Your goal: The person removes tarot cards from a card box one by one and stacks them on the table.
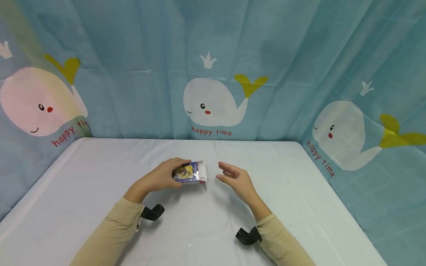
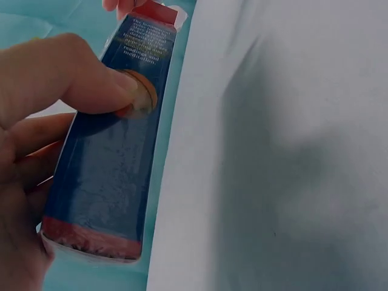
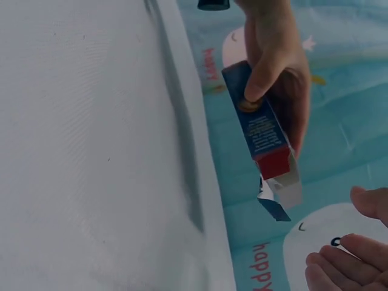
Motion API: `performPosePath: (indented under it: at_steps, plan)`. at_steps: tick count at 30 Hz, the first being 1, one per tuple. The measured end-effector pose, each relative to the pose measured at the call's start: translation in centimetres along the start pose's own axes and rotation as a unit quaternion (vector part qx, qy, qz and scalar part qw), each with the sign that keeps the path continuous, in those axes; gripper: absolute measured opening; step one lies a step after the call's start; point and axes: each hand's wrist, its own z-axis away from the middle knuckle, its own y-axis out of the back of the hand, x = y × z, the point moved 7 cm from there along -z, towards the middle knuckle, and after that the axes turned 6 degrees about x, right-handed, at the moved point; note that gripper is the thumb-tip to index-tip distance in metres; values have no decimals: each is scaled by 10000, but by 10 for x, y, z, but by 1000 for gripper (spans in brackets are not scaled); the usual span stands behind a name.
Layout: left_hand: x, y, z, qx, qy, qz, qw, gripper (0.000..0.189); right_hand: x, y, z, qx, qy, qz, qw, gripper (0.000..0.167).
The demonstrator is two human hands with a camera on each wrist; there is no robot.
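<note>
My left hand (image 1: pixel 161 175) grips a small blue cardboard box (image 1: pixel 186 173) above the white table, with fingers over its far side and thumb on the near side. A yellow picture covers its upper face. In the left wrist view the thumb presses on the blue narrow side of the box (image 2: pixel 109 170), which has small print and red ends. Its right-hand end stands open, with flaps sticking out beside the box (image 3: pixel 264 133) in the right wrist view. Just to the right, my right hand (image 1: pixel 237 181) hovers with loosely bent fingers and holds nothing. The box's contents are hidden.
A white cloth covers the table (image 1: pixel 199 229). Behind it and along both sides hangs a blue curtain (image 1: pixel 133 92) printed with whales. Black curved mounts stick out at the left wrist (image 1: pixel 153 212) and the right wrist (image 1: pixel 247 236).
</note>
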Motion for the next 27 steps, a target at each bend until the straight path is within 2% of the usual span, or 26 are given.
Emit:
performPosePath:
  at_steps: [8, 18, 27]
  plan:
    - [11, 1, -1, -37, -160, -21, 9999, 77, -2, 0, 1, 241, -98, -89, 9996, 45]
    - [24, 5, 0, 182, -301, -198, 9992, 77, -8, 1, 3, 541, -48, -103, 9985, 39]
    - [28, 4, 3, 363, -380, -305, 9982, 79, -10, -3, 3, 527, -77, -309, 9981, 36]
